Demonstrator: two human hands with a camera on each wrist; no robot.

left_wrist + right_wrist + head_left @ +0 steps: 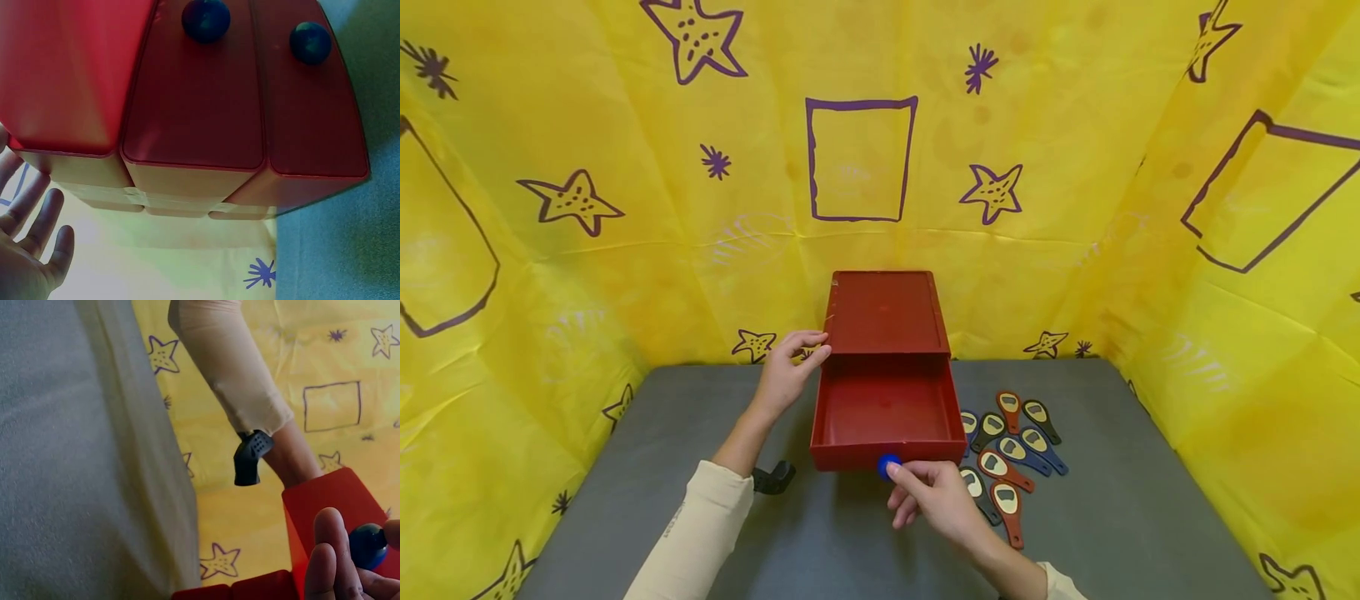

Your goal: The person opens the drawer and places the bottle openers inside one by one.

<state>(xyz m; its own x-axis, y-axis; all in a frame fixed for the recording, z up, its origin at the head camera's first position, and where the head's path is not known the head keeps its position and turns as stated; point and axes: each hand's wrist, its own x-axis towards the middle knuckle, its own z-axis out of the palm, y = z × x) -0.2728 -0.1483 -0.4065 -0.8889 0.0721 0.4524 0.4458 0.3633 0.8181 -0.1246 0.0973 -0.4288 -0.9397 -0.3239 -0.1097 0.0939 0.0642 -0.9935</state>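
Note:
A red drawer unit stands against the yellow backdrop, its top drawer pulled out with a bare floor inside. My right hand pinches the blue knob on that drawer's front between thumb and fingers; the right wrist view also shows this knob in the fingers. My left hand is at the unit's left side, fingers extended and fingertips by its upper edge. In the left wrist view, two lower drawers with blue knobs are pushed in.
Several paddle-shaped pieces resembling bottle openers, in red, blue and black, lie on the grey table right of the drawer. A black wrist device hangs under my left sleeve. Yellow cloth with purple drawings encloses the table.

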